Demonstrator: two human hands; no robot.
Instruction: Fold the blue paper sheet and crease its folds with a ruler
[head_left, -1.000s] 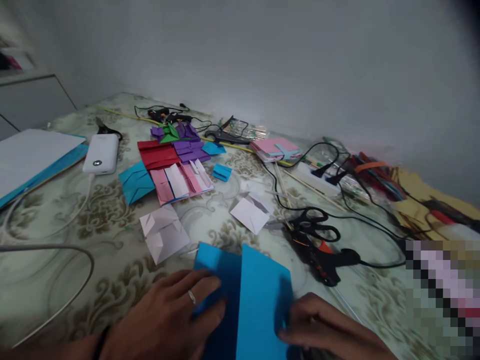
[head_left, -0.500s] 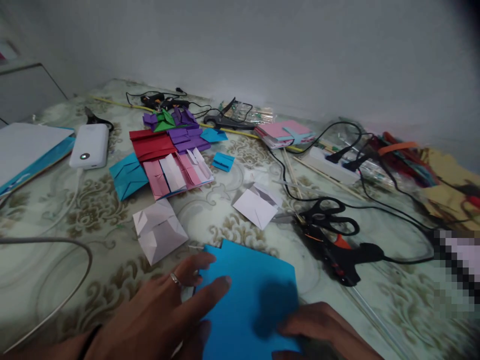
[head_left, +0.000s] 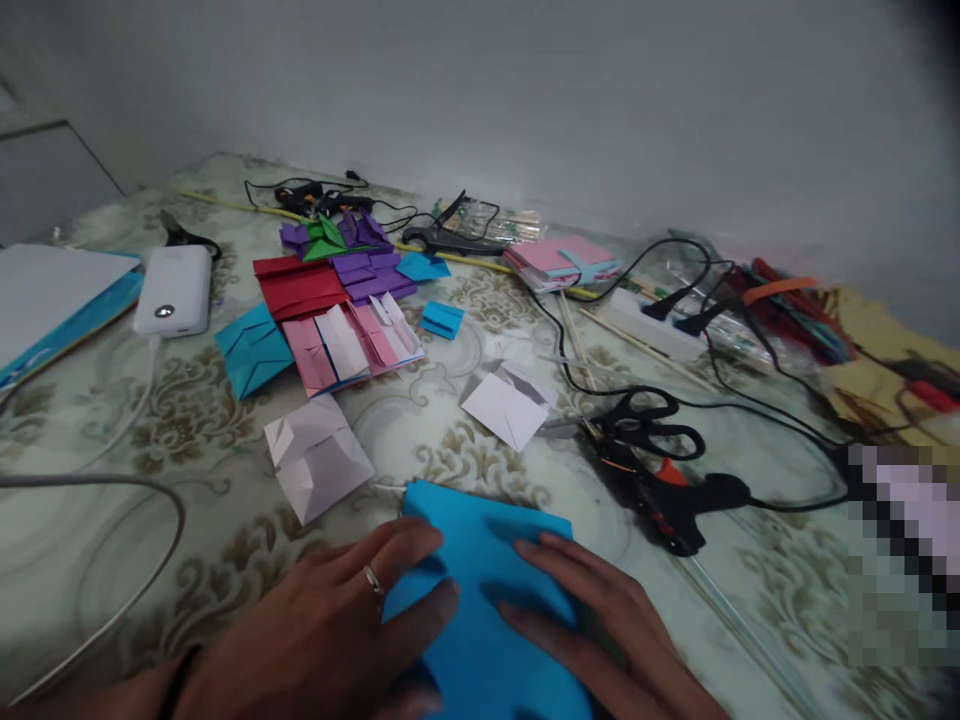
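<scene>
A sheet of blue paper (head_left: pixel 480 600) lies on the patterned tablecloth at the bottom middle, its lower part cut off by the view. On its left side rests my left hand (head_left: pixel 352 610), a ring on one finger, with the fingers apart over the paper. My right hand (head_left: pixel 600 620) is spread over the right side, fingertips casting shadows on the blue surface. Just beyond the sheet sit a folded white paper piece (head_left: pixel 319 460) on the left and a white paper envelope (head_left: pixel 506 405) in the middle.
Folded coloured papers (head_left: pixel 337 290) lie at centre left, near a white power bank (head_left: pixel 174 290). To the right are black scissors (head_left: pixel 652 425), a black glue gun (head_left: pixel 667 500) with its cord, and a white power strip (head_left: pixel 652 325). Pink paper cards (head_left: pixel 559 262) lie near the wall.
My right hand has moved up and forward onto the right side of the blue paper, fingers spreading. The sheet's far edge looks more even. My left hand stays on the left side.
</scene>
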